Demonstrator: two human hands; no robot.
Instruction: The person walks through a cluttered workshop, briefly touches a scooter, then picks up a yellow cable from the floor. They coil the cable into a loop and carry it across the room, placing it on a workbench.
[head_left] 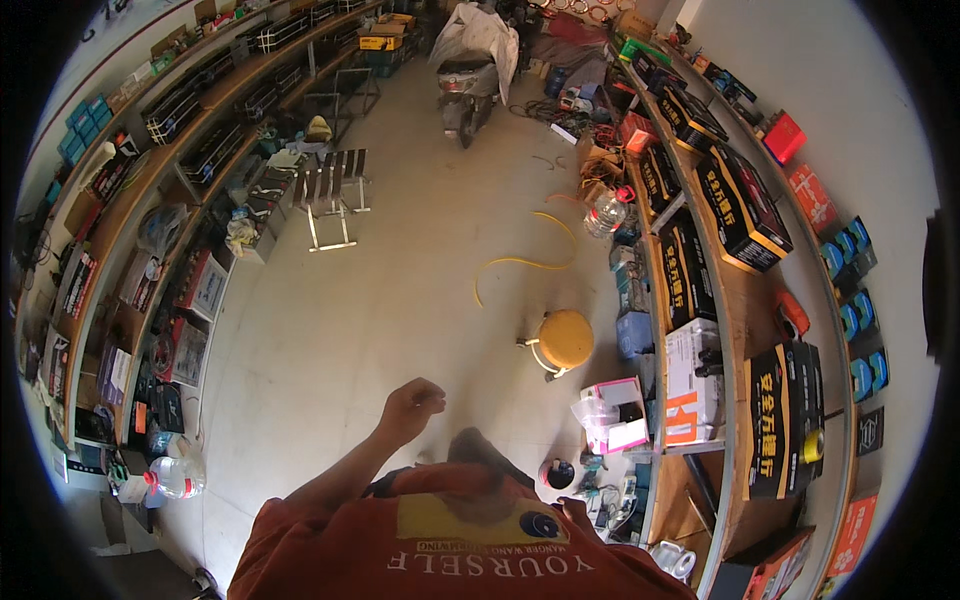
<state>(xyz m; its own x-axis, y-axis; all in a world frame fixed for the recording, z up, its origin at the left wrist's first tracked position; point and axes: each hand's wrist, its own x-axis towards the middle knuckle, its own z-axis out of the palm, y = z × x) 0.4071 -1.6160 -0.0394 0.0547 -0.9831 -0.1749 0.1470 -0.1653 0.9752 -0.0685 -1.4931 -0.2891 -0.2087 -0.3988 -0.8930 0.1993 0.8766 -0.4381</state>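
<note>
My left hand [412, 408] is held out in front of my body over the floor [400, 300]. Its fingers are curled in, and nothing shows in them. Of my right arm, only a small patch of skin [576, 512] shows past the edge of my orange-red shirt [470, 550]; the fingers are hidden. Ahead and to the right of my left hand stands a round stool [566, 338] with a yellow seat and white legs. An open pink-and-white box [612, 415] sits on the floor beyond it, close to the right shelves.
Long shelves [245, 85] with boxed goods line the left side; metal shelves [735, 300] with black-and-yellow boxes line the right. A yellow hose [525, 262] lies on the floor. Farther off are a slatted bench [330, 185] and a partly covered scooter [468, 95]. A clear jug [178, 477] stands at left.
</note>
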